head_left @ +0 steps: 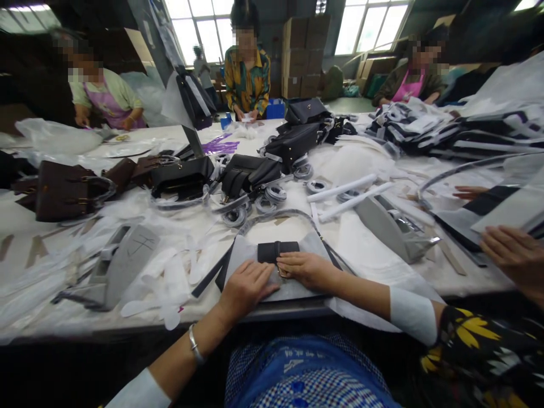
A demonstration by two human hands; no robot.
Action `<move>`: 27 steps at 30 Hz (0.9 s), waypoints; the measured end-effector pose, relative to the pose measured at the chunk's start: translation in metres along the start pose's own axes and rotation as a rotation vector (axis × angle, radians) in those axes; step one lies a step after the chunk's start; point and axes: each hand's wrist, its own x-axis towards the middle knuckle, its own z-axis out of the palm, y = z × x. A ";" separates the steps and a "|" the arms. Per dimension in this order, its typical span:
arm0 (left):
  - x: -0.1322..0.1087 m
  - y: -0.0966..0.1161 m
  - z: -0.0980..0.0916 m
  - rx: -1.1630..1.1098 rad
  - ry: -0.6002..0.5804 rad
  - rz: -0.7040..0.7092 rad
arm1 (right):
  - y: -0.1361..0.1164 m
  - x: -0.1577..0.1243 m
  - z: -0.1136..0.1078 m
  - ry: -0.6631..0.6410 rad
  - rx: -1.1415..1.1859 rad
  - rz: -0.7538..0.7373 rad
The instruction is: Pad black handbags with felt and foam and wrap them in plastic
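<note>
In front of me at the table's edge lies a black handbag (221, 276) covered by pale tissue paper (241, 249), its wrapped handle (276, 214) arching away from me. A black flap strap (267, 251) shows on top, with a small metal clasp near its lower end. My left hand (247, 287) rests on the paper with its fingers laid out towards the strap, holding nothing. My right hand (306, 271) lies across the strap's lower end, fingers stretched out flat and touching it by the clasp. What is under the right fingertips is partly hidden.
Grey tape dispensers (123, 260) (391, 226) flank the bag. Beyond are black bags (250, 173), brown bags (63, 190), rolled straps (233, 215) and white rolls (342, 188). At right, a co-worker's hand (512, 255) touches another bag. People stand across the table.
</note>
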 end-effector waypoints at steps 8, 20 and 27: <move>0.001 0.005 -0.003 -0.189 -0.017 0.158 | 0.002 0.000 0.005 0.011 -0.046 -0.067; -0.009 0.009 0.009 -0.283 0.062 0.018 | 0.000 -0.005 0.002 -0.054 0.009 0.027; 0.000 0.014 -0.004 -0.324 -0.129 -0.078 | -0.005 0.012 -0.012 -0.155 -0.044 0.094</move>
